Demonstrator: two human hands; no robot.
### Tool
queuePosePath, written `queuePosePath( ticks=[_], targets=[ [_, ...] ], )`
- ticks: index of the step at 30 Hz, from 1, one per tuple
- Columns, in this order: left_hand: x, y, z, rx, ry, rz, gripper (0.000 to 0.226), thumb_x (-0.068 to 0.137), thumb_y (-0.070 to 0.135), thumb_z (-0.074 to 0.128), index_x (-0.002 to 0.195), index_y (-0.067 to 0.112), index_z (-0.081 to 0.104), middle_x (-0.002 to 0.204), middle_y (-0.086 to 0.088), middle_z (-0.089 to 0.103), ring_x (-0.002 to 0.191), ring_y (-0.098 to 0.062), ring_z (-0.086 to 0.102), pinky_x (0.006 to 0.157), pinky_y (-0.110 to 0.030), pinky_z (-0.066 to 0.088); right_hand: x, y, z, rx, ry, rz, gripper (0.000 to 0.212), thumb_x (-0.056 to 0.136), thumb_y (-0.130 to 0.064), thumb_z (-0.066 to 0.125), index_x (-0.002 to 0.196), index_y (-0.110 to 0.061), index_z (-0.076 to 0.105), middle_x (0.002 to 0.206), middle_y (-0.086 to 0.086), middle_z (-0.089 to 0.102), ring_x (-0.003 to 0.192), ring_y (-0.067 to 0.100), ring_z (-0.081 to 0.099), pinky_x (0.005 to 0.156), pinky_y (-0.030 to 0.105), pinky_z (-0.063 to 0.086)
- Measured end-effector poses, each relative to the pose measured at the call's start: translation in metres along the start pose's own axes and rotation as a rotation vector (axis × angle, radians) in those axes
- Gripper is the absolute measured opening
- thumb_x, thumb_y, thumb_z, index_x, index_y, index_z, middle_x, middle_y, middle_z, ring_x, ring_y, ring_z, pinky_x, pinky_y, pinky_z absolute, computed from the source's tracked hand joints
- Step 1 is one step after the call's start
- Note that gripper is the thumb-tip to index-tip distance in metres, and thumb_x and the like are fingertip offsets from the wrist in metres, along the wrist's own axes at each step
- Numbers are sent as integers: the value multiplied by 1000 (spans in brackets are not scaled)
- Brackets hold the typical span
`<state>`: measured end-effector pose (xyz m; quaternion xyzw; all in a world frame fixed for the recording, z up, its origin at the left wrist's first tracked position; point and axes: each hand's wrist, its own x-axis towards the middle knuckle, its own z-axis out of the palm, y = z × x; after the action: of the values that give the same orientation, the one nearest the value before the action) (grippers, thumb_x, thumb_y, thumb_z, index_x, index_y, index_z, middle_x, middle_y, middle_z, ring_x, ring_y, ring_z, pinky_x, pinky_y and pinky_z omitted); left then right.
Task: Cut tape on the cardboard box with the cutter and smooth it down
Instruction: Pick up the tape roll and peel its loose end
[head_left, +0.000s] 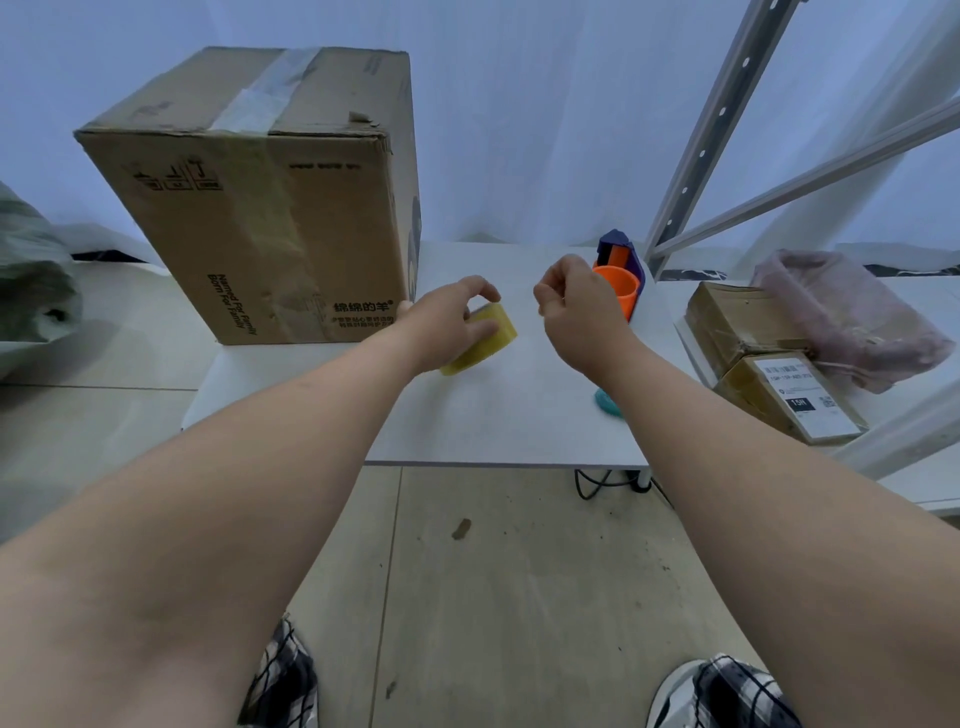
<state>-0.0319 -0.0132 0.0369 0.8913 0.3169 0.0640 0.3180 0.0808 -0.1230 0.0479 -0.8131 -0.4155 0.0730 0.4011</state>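
Note:
A tall cardboard box (270, 208) stands upright at the back left of the white table (493, 415), with old clear tape (265, 93) across its top flaps. My left hand (447, 327) grips a yellowish roll of tape (491, 332) just right of the box's base. My right hand (576, 306) hovers a short way to the right of the roll, with fingers curled and thumb and forefinger pinched together; whether a tape end is between them I cannot tell. A blue and orange tape cutter (621, 275) stands behind my right hand.
A teal object (608, 402) lies partly hidden under my right forearm. Two taped parcels (769, 364) and a pink bag (852, 317) rest on a shelf at the right, beside a metal rack frame (727, 130). A grey bag (36, 280) sits at far left.

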Motion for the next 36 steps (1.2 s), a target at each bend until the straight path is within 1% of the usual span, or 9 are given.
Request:
queuePosePath(
  ticks=[3,9,15,20,23,26,30,33,36],
  targets=[
    [1,5,1,-112,28,33,21,93,32,53,114,33,54,87,7,54,86,-21,54,71,-28,46,4,7,-7,49,119,6,4,92,-14,50,90,-12,51,103,2,42,86,19,49,75,26,38],
    [3,21,6,-173,20,8,14,90,31,50,100,41,52,83,11,52,98,-30,55,95,-45,47,4,12,-13,199,147,75,3,93,-14,50,90,-14,49,72,-6,54,75,19,57,71,35,51],
    [7,28,7,-123,107,-47,16,88,31,57,104,29,57,94,3,55,92,-24,56,96,-48,46,2,5,-13,119,126,-40,15,86,-19,64,89,-14,50,71,-12,48,66,5,48,63,15,42],
    [4,29,7,-167,104,-30,21,90,32,56,110,28,55,99,-2,58,91,-25,58,82,-39,52,5,-2,-12,151,137,-68,14,87,-13,62,92,-12,48,68,-8,51,72,20,58,74,36,55],
    [2,30,6,-188,77,-12,23,93,30,54,115,25,55,99,-4,56,88,-24,55,70,-32,45,4,-7,-14,102,171,-128,28,86,-7,61,106,-7,41,64,-2,50,65,21,58,68,30,53],
    [1,31,4,-202,78,-5,20,93,30,54,111,25,56,99,-3,55,88,-23,53,71,-31,43,2,-7,-18,-18,152,-232,14,88,-5,57,96,-8,46,65,-4,48,60,14,50,59,22,44],
    [0,30,1,-198,58,-8,19,92,30,54,111,25,55,99,-2,55,88,-23,53,72,-32,44,3,-2,-20,-95,114,-294,15,87,1,50,84,-9,60,79,-2,59,79,21,57,73,35,50],
    [-2,31,-1,-184,53,3,20,92,29,54,112,25,55,97,-1,54,88,-23,53,72,-32,45,3,-1,-23,-92,109,-264,13,89,-6,53,92,-10,64,85,-5,59,84,17,56,76,27,48],
    [-3,30,-3,-169,59,9,20,92,27,53,112,24,56,96,-1,53,87,-22,52,70,-31,44,3,-1,-24,-25,89,-178,14,90,-10,52,99,-10,63,86,-6,60,75,7,56,67,8,43]
  ],
)
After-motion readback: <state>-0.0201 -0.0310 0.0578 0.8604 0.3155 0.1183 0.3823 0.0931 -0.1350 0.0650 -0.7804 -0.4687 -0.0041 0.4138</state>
